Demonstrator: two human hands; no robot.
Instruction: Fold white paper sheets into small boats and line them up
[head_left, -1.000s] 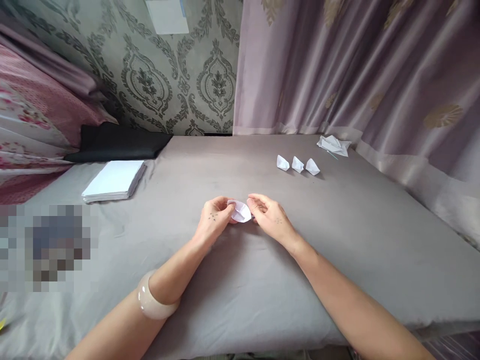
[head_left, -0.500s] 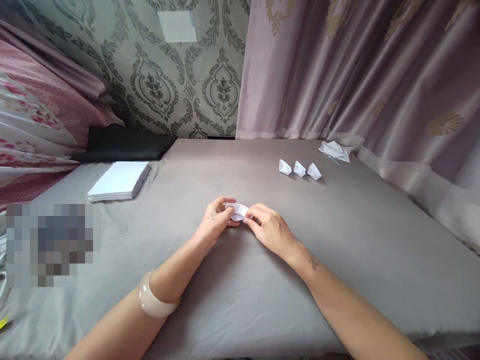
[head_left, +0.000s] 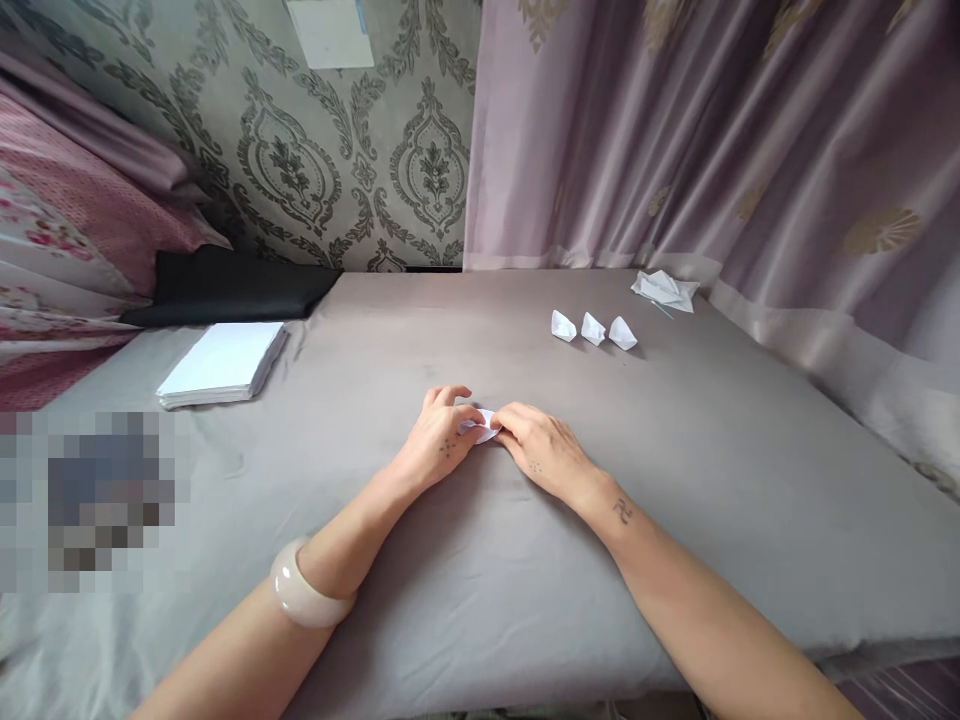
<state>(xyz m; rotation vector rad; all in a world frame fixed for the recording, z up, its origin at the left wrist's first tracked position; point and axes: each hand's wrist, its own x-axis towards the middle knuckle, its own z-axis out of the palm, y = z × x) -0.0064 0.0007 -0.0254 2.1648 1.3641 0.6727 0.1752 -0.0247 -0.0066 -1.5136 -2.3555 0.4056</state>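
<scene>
A small folded piece of white paper [head_left: 489, 432] lies between my two hands, low over the grey cloth. My left hand [head_left: 442, 432] grips its left end with the thumb and fingers, one finger raised above it. The right end is pinched in the fingertips of my right hand [head_left: 541, 445]. My fingers cover much of the paper, so its full shape is hidden. Beyond my right hand, three small folded white paper shapes, the middle one [head_left: 592, 328] among them, stand in a row.
A stack of white paper [head_left: 221, 365] lies at the left, with a black folded cover [head_left: 240, 285] behind it. More folded white paper [head_left: 664, 290] sits at the far right by the purple curtain [head_left: 585, 140]. Grey cloth [head_left: 420, 620] covers the surface.
My left hand has turned over the paper, its fingers shifting further onto it. Less of the paper shows now. My view has tilted and moved slightly.
</scene>
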